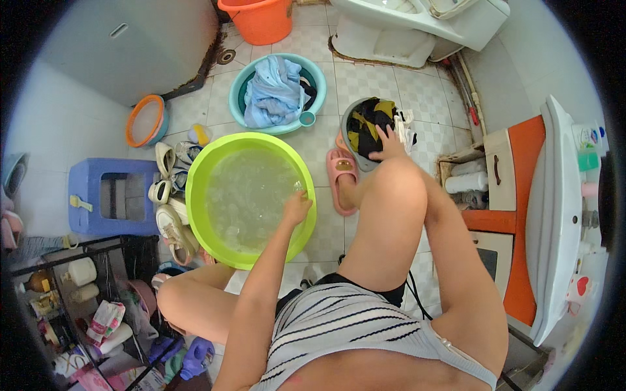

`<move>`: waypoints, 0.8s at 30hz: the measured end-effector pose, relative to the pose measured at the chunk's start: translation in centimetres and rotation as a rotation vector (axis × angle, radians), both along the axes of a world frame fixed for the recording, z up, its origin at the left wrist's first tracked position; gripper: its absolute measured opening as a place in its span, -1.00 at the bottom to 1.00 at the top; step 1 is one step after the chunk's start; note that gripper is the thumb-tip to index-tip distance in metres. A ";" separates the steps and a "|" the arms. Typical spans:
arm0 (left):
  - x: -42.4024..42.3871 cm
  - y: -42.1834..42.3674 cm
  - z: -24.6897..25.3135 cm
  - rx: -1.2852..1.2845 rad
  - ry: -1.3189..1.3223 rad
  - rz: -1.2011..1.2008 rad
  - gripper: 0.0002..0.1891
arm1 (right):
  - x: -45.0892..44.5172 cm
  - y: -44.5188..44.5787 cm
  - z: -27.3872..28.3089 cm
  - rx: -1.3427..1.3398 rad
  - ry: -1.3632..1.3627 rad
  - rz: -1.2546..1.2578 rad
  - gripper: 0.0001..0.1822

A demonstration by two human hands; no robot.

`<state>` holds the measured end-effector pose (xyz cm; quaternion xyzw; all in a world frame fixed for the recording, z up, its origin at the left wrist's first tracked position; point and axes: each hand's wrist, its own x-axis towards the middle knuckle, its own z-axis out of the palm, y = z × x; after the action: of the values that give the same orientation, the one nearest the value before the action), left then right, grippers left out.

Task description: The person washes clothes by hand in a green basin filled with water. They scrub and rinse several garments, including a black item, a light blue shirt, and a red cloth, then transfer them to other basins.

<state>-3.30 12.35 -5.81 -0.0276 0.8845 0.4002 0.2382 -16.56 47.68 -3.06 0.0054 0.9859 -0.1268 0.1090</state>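
Note:
A large lime-green basin (195, 195) of cloudy, sudsy water stands before me on the left. My left hand (297, 207) is at its right inner wall, fingers curled near the rim; whether they grip anything is hidden. My right hand (390, 145) reaches past my raised knee with its fingers spread. It is over the near edge of a grey basin (350, 128) and beside the black and mustard-yellow cloth (370, 117) heaped there. White cloth (405, 131) hangs over that basin's right side. Beyond the green basin, a teal basin (235, 100) bears light-blue cloth (274, 93) and something dark.
Shoes (171, 229) line the green basin's left side, near a blue plastic box (85, 183). An orange-rimmed basin (142, 100) leans by the wall. An orange bucket (259, 22) and toilet (391, 36) stand at the back, a sink cabinet (525, 220) right, a bottle rack (73, 313) lower left.

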 end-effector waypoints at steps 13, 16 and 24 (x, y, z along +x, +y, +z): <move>8.6 -0.4 -1.6 -0.126 0.086 -0.033 -0.38 | 2.6 2.5 1.4 -0.173 -0.109 0.411 -0.34; 10.1 -1.2 -1.8 -0.140 0.102 0.033 -0.41 | 3.7 1.7 6.0 -0.252 -0.193 0.396 -0.44; 10.9 -0.6 -2.5 -0.087 0.202 0.092 -0.47 | 3.0 -3.5 25.0 -0.554 -0.156 0.048 -0.63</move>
<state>7.57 11.79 -8.27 -0.0379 0.9183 0.3728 0.1279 -13.53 44.22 21.96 -0.0384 0.9022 -0.3878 0.1849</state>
